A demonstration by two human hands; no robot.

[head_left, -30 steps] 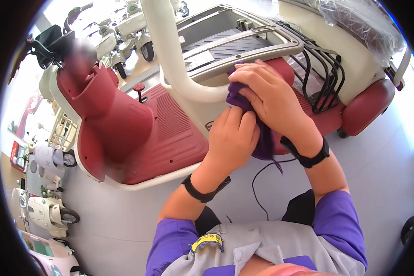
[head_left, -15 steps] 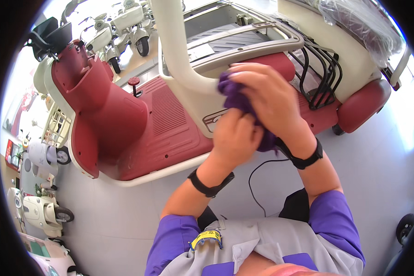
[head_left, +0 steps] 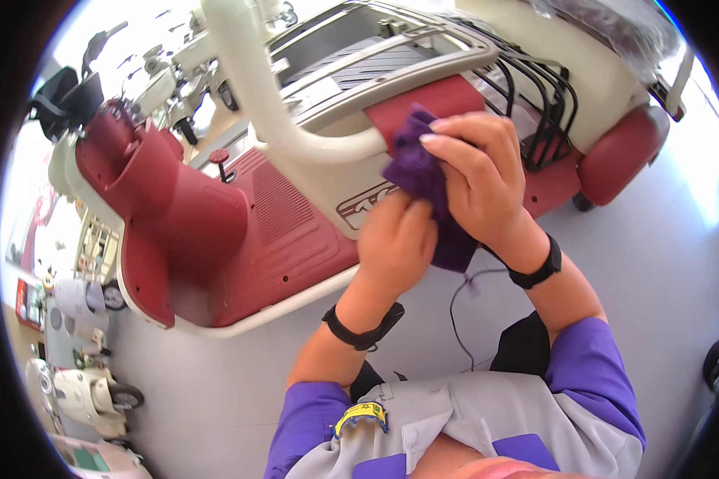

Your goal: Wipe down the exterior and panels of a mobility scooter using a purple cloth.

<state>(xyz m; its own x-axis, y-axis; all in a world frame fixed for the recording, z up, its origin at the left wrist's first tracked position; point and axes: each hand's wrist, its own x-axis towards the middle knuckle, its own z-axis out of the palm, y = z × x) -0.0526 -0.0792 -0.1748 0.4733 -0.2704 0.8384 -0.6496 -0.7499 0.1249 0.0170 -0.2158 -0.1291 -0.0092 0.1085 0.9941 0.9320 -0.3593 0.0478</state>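
A purple cloth [head_left: 454, 243] hangs between my two hands in front of a red and cream scooter [head_left: 276, 267]. My left hand [head_left: 397, 239] is closed on the cloth's left side, its fingertips hidden. Higher up and to the right, my right hand [head_left: 483, 172] pinches the cloth between thumb and fingers. Just beyond the hands, the scooter's cream tube [head_left: 339, 148] curves toward a red panel [head_left: 423, 104]. Whether the cloth touches the tube's end, I cannot tell.
Black bent-metal racks [head_left: 539, 104] stand right of the hands, near a red rear fender [head_left: 625, 156]. An open cream-framed box [head_left: 359, 68] lies beyond. A thin black cable [head_left: 453, 319] runs along the grey floor. Other scooters [head_left: 88, 395] are parked at the left and back.
The cloth has spread from a bunched shape and now hangs lower and flatter. My left hand has shifted slightly left. The whole view has moved a little, carrying the scooter left.
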